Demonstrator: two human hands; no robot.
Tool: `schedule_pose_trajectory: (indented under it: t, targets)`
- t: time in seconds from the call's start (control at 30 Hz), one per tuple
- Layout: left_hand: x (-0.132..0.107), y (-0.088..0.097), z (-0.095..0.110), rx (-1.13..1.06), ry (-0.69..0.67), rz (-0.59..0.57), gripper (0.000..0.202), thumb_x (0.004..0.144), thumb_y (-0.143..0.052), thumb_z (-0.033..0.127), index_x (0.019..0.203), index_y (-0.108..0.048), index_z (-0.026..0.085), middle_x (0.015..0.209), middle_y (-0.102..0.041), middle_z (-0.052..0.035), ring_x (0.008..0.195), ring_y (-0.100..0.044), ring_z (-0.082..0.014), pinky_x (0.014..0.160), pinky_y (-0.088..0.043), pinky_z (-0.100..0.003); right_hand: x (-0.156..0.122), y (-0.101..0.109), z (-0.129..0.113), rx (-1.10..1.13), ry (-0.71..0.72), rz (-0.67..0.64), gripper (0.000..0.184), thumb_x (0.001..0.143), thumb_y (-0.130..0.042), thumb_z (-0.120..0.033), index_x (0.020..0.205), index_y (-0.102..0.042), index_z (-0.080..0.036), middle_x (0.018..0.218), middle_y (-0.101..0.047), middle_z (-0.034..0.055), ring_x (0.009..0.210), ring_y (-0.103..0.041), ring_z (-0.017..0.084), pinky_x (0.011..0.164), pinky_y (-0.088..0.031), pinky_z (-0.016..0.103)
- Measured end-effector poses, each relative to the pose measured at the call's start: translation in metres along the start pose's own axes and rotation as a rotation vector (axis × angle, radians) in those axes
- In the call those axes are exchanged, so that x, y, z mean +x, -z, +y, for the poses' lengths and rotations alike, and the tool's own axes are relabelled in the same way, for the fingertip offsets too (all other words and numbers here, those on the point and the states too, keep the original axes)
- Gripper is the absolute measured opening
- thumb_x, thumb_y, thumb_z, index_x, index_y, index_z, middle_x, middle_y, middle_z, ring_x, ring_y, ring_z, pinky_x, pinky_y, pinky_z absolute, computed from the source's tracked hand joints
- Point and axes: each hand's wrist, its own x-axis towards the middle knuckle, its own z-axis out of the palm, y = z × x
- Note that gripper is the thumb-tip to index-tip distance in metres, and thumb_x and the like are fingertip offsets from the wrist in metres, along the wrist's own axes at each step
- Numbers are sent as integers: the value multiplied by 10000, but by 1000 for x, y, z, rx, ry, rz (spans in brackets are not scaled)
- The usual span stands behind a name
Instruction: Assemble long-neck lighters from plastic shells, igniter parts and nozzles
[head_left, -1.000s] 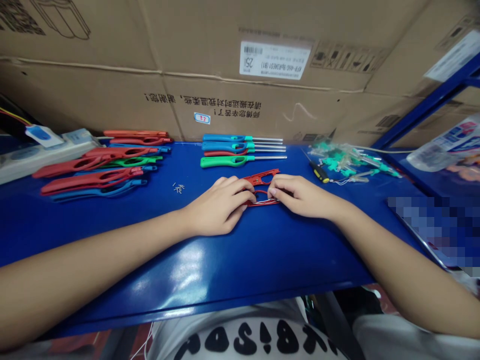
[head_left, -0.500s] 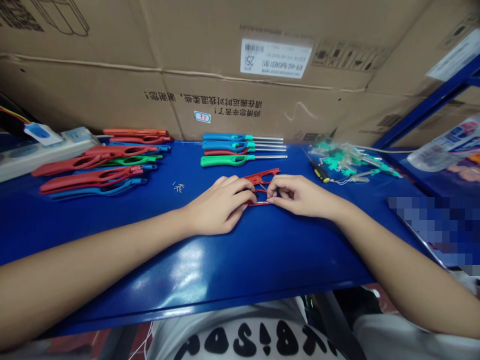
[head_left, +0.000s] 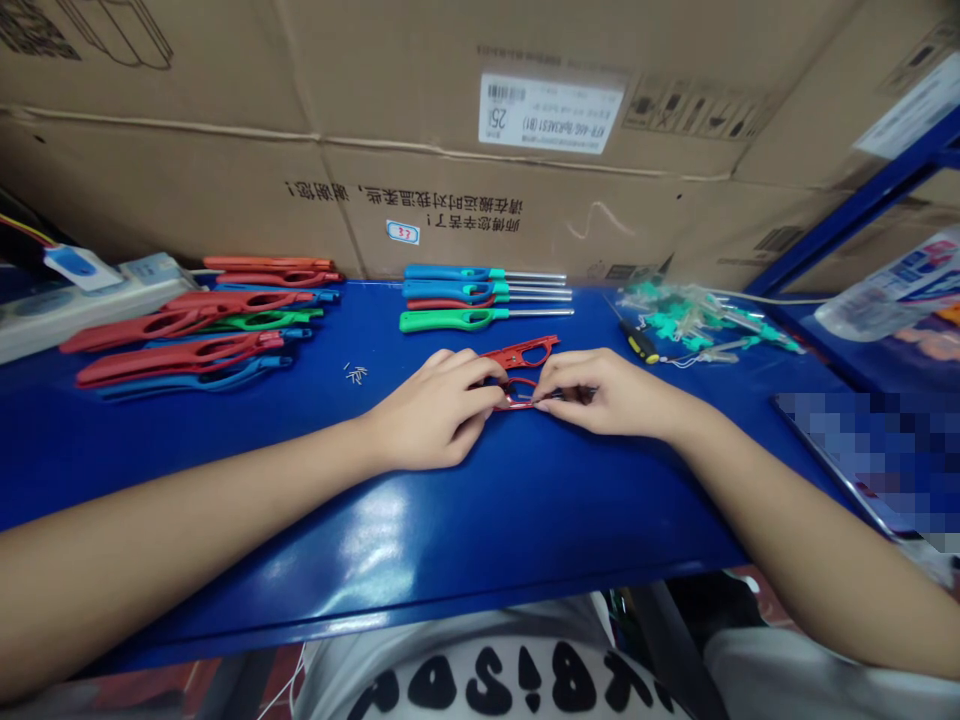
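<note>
Between my hands lies a red lighter handle half-shell (head_left: 523,405), its oval trigger opening showing, both ends covered by fingers. My left hand (head_left: 446,410) is closed on its left end. My right hand (head_left: 592,392) pinches at its right end; a small dark part shows under the fingers, too hidden to name. A second red half-shell (head_left: 519,354) lies just behind, inner side up, partly covered by my left hand. A small pile of screws (head_left: 356,374) sits left of my left hand.
Red, blue and green lighter handles (head_left: 180,355) are stacked at left beside a power strip (head_left: 142,285). Finished-looking lighters (head_left: 450,320) lie behind. At right are clear-and-green lighter parts (head_left: 690,318), a screwdriver (head_left: 637,342) and a plastic bottle (head_left: 885,290). A cardboard box (head_left: 637,215) stands behind.
My right hand's fingers have closed further and shifted slightly left over the shell's right end. The thin piece near the opening now sits lower. My left hand stays in place.
</note>
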Motion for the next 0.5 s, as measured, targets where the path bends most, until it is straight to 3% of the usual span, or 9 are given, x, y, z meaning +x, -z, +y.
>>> schedule_pose_trajectory:
  t: [0.23, 0.5]
  targets:
    - [-1, 1, 3, 105, -57, 43, 304, 956, -485, 171, 1116, -738, 218, 1214, -687, -94, 1060, -604, -259, 847, -406, -407, -3, 4, -3, -69, 90, -20, 185, 923, -649, -260, 1045, -773, -198, 969, -722, 67, 791, -656, 164, 741, -512, 305]
    - [0, 0, 3, 72, -1, 42, 315, 947, -506, 186, 1145, -749, 219, 1194, -693, -91, 1047, -608, -262, 844, -433, -410, -3, 6, 0, -144, 83, 20, 218, 964, -587, -283, 1050, -769, -198, 1022, -728, 81, 873, -681, 193, 802, -529, 337]
